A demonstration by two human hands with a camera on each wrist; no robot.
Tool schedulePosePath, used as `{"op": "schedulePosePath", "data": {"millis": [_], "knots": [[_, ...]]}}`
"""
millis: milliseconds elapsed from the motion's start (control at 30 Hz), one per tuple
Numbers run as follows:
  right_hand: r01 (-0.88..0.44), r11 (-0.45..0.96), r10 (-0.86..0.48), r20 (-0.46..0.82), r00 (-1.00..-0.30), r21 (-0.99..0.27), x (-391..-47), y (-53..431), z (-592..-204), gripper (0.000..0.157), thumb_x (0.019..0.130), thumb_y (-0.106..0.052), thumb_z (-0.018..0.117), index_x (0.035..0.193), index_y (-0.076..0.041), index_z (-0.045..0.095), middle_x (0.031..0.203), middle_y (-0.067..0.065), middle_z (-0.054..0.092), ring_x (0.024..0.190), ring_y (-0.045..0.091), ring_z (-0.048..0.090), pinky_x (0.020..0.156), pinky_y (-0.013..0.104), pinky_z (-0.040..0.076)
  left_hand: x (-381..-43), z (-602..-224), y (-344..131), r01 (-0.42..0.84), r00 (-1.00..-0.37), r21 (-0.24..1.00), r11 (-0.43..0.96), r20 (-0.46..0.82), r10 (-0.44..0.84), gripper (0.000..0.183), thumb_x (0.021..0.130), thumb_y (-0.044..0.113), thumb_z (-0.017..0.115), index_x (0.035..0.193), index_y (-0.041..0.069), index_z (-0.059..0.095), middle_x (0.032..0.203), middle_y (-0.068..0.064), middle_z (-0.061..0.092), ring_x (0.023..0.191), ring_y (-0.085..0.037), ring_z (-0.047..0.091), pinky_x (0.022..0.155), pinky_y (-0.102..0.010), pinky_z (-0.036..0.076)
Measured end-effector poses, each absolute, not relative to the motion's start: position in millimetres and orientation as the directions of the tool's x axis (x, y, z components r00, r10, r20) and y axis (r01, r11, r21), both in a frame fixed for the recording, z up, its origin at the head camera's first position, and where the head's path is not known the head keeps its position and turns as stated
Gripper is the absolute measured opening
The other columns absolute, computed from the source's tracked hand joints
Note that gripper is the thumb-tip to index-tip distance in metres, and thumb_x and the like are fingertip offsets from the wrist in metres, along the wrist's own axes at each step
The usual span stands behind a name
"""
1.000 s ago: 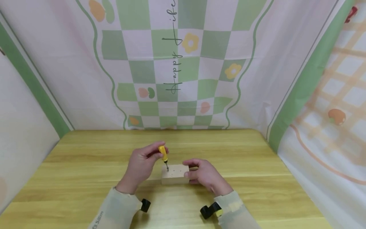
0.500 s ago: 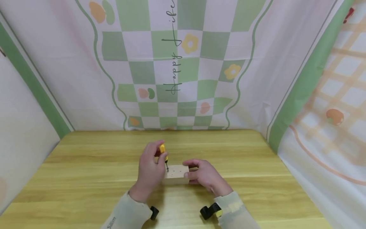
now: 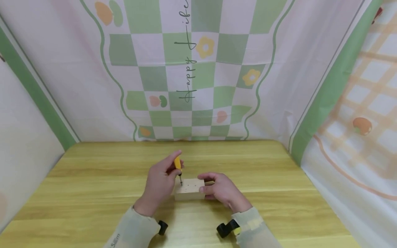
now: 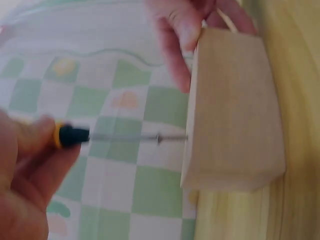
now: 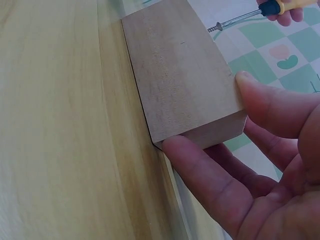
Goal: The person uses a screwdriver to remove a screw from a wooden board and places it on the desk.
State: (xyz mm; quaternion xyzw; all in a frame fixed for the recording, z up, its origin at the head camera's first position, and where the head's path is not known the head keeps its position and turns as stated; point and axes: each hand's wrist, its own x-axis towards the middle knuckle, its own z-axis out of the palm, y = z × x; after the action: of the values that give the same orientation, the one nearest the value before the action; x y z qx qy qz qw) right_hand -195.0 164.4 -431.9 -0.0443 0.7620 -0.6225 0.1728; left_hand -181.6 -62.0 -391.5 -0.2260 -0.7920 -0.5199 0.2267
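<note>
Two pale sleeves [image 3: 130,230] behind the fingers, with one dark attachment [image 3: 227,229] at each cuff. Under the fingers and well out to both sides, one wood-grained tabletop [image 3: 93,172]. Beyond the fingers, past the far edge, one printed cloth [image 3: 204,79] with green and white checks and the words "Happy Life"; well off to the right of the fingers, one orange-checked cloth [image 3: 361,89]. In the way of a full view, the left hand [image 3: 159,184] across part of the yellow screwdriver [image 3: 177,162], and the right hand [image 3: 221,191] over one end of the pale wooden block [image 3: 190,196].

By count: one screwdriver, one screw [image 4: 170,138], one block. Left fingers pinching the handle, dark collar and metal shaft pointing down from the fingertips, close to upright. Below those fingers, at the shaft's end, the screw, its point touching the upper face of the block and its thread exposed. Right fingers gripping the block by its right end, on the tabletop. Between both sets of fingers, on the upper face, three small dark holes [image 3: 187,185] visible beside the screw.
</note>
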Motion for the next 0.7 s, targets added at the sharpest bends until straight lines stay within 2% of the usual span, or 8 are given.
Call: {"op": "schedulePosePath", "data": {"millis": [133, 267, 400, 533, 700], "knots": [[0.137, 0.231, -0.285, -0.201, -0.937, -0.963, -194.5, 165.3, -432.6, 0.049, 0.086, -0.003, 0.078, 0.132, 0.001, 0.061, 0.122, 0.017, 0.058, 0.094, 0.027, 0.065, 0.078, 0.043, 0.059, -177.0, -392.6, -51.2, 0.615, -0.725, 0.618, 0.489, 0.687, 0.042, 0.055, 0.081, -0.01, 0.076, 0.133, 0.006, 0.064, 0.09, -0.006, 0.068, 0.076, -0.016, 0.062, 0.069, -0.033, 0.057], [0.128, 0.24, -0.29, -0.197, -0.937, -0.962, -194.6, 165.4, -432.7, 0.049, 0.086, -0.004, 0.078, 0.132, 0.001, 0.061, 0.121, 0.017, 0.058, 0.094, 0.027, 0.065, 0.078, 0.043, 0.059, -175.8, -394.1, -50.3, 0.633, -0.67, 0.534, 0.561, 0.741, 0.05, 0.06, 0.079, -0.007, 0.08, 0.135, 0.007, 0.063, 0.084, -0.004, 0.062, 0.072, -0.015, 0.057, 0.065, -0.032, 0.055], [0.122, 0.245, -0.293, -0.194, -0.936, -0.962, -195.4, 165.0, -433.7, 0.048, 0.086, -0.004, 0.077, 0.131, 0.0, 0.061, 0.12, 0.016, 0.058, 0.094, 0.027, 0.065, 0.077, 0.043, 0.059, -177.9, -394.7, -53.8, 0.653, -0.65, 0.499, 0.57, 0.756, 0.082, 0.064, 0.076, -0.005, 0.083, 0.135, 0.008, 0.063, 0.081, -0.003, 0.06, 0.07, -0.013, 0.055, 0.062, -0.029, 0.054], [0.117, 0.249, -0.297, -0.191, -0.936, -0.961, -195.6, 165.3, -434.5, 0.047, 0.087, -0.005, 0.077, 0.131, 0.0, 0.062, 0.119, 0.016, 0.059, 0.093, 0.027, 0.065, 0.077, 0.043, 0.059, -179.5, -396.1, -52.3, 0.637, -0.623, 0.43, 0.64, 0.776, 0.099, 0.064, 0.077, 0.0, 0.084, 0.137, 0.007, 0.061, 0.08, -0.005, 0.054, 0.066, -0.015, 0.05, 0.057, -0.029, 0.049], [0.125, 0.239, -0.3, -0.195, -0.934, -0.963, -195.4, 166.4, -434.1, 0.049, 0.086, -0.004, 0.077, 0.132, 0.001, 0.061, 0.12, 0.016, 0.058, 0.095, 0.027, 0.065, 0.078, 0.043, 0.059, -179.1, -394.9, -54.5, 0.624, -0.664, 0.449, 0.64, 0.736, 0.131, 0.064, 0.082, 0.004, 0.082, 0.141, 0.008, 0.056, 0.086, -0.003, 0.052, 0.07, -0.014, 0.05, 0.059, -0.027, 0.049]]}}
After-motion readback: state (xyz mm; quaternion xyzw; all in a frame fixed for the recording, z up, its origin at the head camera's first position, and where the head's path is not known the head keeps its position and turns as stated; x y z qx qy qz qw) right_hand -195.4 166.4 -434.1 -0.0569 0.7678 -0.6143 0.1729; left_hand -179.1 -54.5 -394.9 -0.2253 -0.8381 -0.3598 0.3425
